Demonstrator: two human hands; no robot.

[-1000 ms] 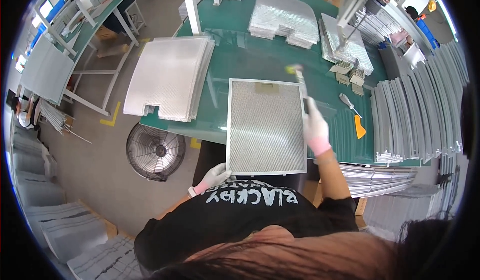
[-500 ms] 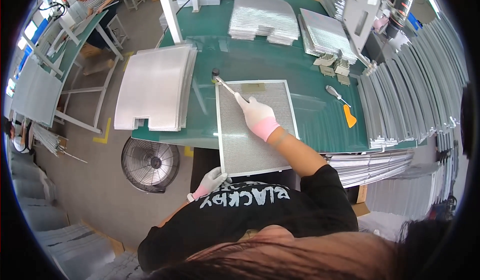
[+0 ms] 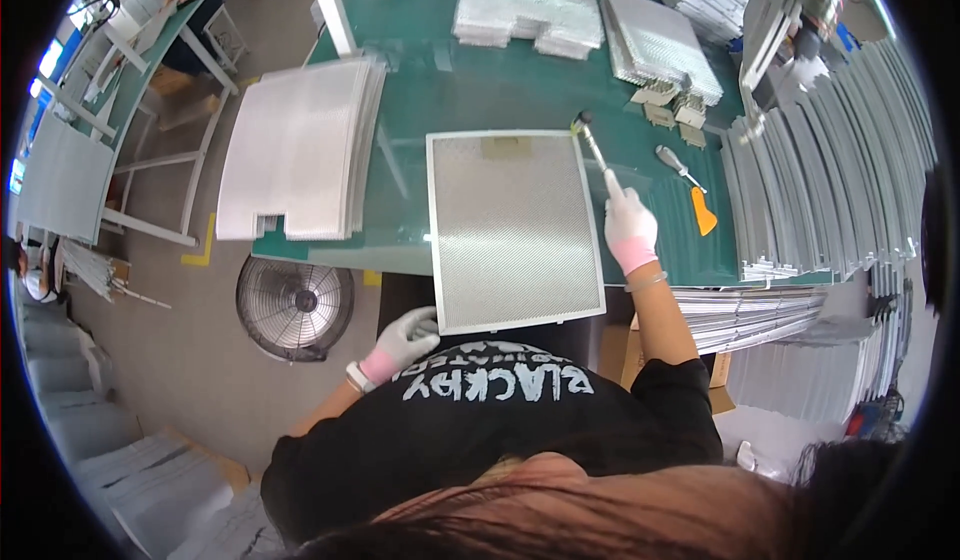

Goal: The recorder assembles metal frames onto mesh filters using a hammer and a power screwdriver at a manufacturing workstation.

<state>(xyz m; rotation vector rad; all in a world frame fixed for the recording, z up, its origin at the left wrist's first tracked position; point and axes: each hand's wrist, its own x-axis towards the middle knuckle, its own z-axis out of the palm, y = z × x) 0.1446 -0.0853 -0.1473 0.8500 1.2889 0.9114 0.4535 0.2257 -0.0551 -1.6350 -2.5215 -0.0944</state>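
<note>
A framed metal mesh panel (image 3: 515, 230) with a pale rim lies before me, its near end sticking out past the table edge toward my body. My left hand (image 3: 408, 338), in a white and pink glove, grips the panel's near left corner. Some of its fingers are hidden there. My right hand (image 3: 631, 228), gloved alike, is closed round the handle of a small hammer (image 3: 598, 150). The hammer's dark and green head is at the panel's far right corner; whether it touches the rim I cannot tell. A small tab (image 3: 507, 147) shows at the panel's far end.
On the green table (image 3: 440, 90) stand mesh sheet stacks at left (image 3: 300, 150) and back (image 3: 528, 5). A screwdriver (image 3: 679, 166), an orange scraper (image 3: 703, 212) and small metal parts (image 3: 660, 113) lie to the right, beside rowed frames (image 3: 820, 180). A floor fan (image 3: 297, 305) stands lower left.
My right hand has carried the hammer from the panel's far left corner across to its far right corner. My left hand stays at the near left corner. The whole view has shifted slightly.
</note>
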